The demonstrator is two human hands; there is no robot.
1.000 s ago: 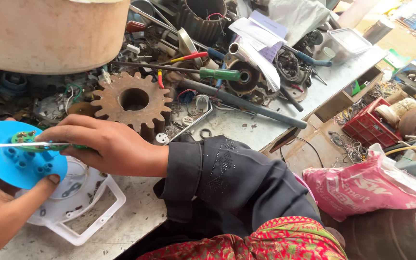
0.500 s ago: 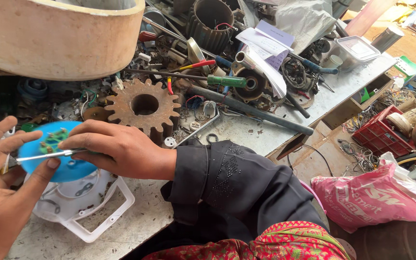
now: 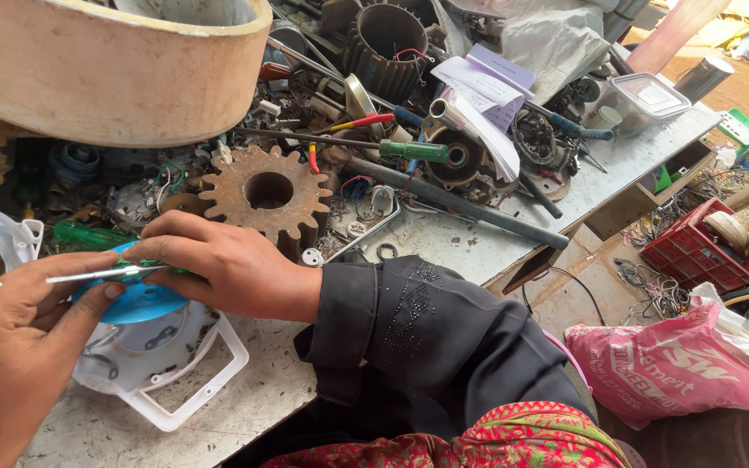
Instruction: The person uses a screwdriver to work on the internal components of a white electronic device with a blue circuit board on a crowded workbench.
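A pink plastic bag [image 3: 687, 368] with printed lettering slumps on the ground well to the right of the rusty gear [image 3: 263, 198], and a red crate [image 3: 693, 253] sits beyond the bag. A clear lidded box [image 3: 648, 94] stands at the far right end of the workbench [image 3: 444, 238], and white and lilac folded papers [image 3: 489, 91] lie up and right of the gear. Just left of the gear and nearer the camera, the right hand [image 3: 218, 264] pinches a screwdriver [image 3: 101, 275] between thumb and fingers closed around its green handle; its thin metal shaft runs almost level, its tip pointing left, away from the gear. The left hand [image 3: 23, 334] cups a blue disc [image 3: 136, 299] from the left, fingers loosely curled, thumb tip on the disc's lower edge. The disc tilts above a white plastic frame [image 3: 184, 381] lying flat on the workbench, below and left of the gear.
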